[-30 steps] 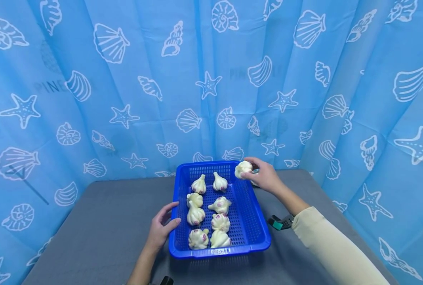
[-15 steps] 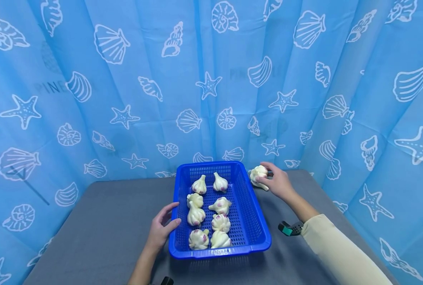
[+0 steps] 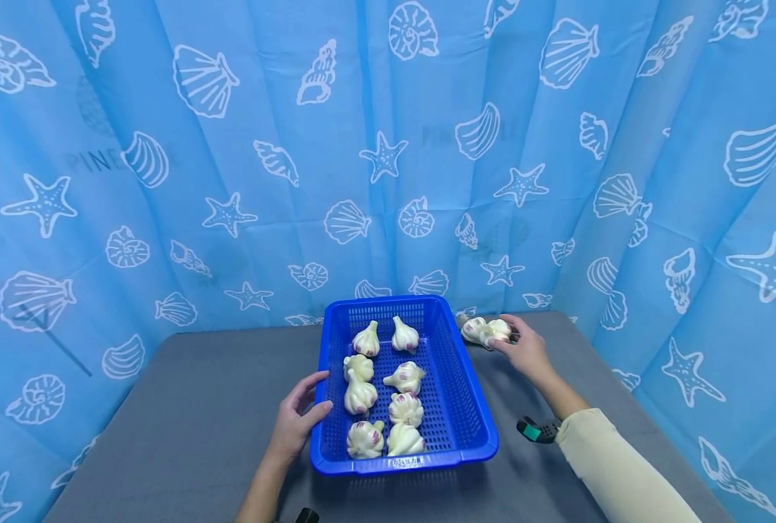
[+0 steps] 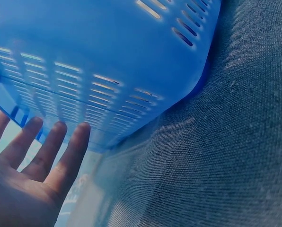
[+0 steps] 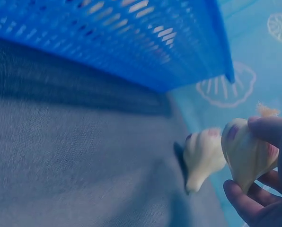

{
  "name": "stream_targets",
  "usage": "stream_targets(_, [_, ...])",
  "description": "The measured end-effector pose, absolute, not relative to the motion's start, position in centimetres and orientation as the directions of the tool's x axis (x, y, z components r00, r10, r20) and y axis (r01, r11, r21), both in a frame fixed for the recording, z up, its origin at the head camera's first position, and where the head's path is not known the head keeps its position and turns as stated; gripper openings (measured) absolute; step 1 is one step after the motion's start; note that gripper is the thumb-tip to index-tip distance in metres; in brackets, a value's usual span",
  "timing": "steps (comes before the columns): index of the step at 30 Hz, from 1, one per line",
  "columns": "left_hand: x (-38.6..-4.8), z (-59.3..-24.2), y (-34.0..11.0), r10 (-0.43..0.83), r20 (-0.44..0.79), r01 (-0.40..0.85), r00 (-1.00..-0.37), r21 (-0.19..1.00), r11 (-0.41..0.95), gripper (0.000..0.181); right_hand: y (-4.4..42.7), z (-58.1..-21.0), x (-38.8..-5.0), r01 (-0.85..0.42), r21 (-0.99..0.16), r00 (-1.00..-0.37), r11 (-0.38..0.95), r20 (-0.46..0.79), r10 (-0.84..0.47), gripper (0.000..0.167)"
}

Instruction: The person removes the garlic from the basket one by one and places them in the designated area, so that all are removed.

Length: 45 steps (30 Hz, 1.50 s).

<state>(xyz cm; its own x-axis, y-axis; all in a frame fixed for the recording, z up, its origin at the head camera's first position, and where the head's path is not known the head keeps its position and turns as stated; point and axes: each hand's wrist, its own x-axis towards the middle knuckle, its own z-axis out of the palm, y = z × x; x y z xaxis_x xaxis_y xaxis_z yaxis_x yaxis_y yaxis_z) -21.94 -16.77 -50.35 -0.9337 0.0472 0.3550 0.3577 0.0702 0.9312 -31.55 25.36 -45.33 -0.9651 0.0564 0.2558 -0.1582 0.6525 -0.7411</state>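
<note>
Several garlic bulbs [image 3: 360, 398] lie in two rough columns in the blue basket [image 3: 464, 457]. At the basket's left rim rests my left hand [image 3: 293, 420]; its fingers [image 4: 77, 151] look nearly straight against the perforated side in the left wrist view. Beyond the basket's right side, my right hand [image 3: 525, 350] pinches a garlic bulb [image 3: 500, 329] between thumb and fingers. The right wrist view shows that held bulb [image 5: 245, 151] beside another bulb [image 5: 203, 153], which lies on the grey cloth. Whether the held bulb touches the cloth is unclear.
A grey cloth-covered table [image 3: 211, 414] extends around the basket. Blue curtains [image 3: 388, 181] with white shell prints hang behind and at the sides. A dark band with a green patch [image 3: 530, 431] is near my right wrist.
From above the basket's back right corner, my right hand has moved right and down with the bulb, uncovering another bulb there. My left hand and the basket have stayed put.
</note>
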Motion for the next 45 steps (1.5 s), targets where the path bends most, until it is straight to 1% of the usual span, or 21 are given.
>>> stream_targets(7, [-22.0,-50.5,-16.8,0.047,0.358,0.361,-0.932,0.930,0.066,0.046,26.5,-47.0,-32.2,-0.096,-0.764,-0.969,0.638,0.217,0.114,0.062])
stream_targets(16, [-22.1,-50.4,-16.8,0.052,0.357,0.360,-0.933,0.931,0.063,0.045,27.6,-48.3,-33.4,-0.020,-0.748,-0.969,0.663,0.178,0.172,0.063])
stream_targets(24, [-21.9,-50.4,-16.8,0.041,0.343,0.345,-0.938,0.934,0.094,0.045,28.2,-49.1,-34.9,0.039,-0.752,-0.967,0.658,0.138,0.216,0.066])
stream_targets(29, [-21.9,-50.4,-16.8,0.040,0.340,0.342,-0.940,0.936,0.082,0.045,28.2,-49.2,-35.6,0.079,-0.726,-0.964,0.683,0.118,0.237,0.065])
stream_targets(35, [-21.9,-50.5,-16.9,0.039,0.340,0.343,-0.939,0.936,0.085,0.045,28.0,-49.4,-36.4,0.096,-0.694,-0.968,0.713,0.102,0.230,0.064])
stream_targets(45, [-22.0,-50.4,-16.9,0.036,0.338,0.340,-0.941,0.935,0.104,0.045,27.7,-49.9,-36.9,0.065,-0.688,-0.970,0.723,0.126,0.206,0.067])
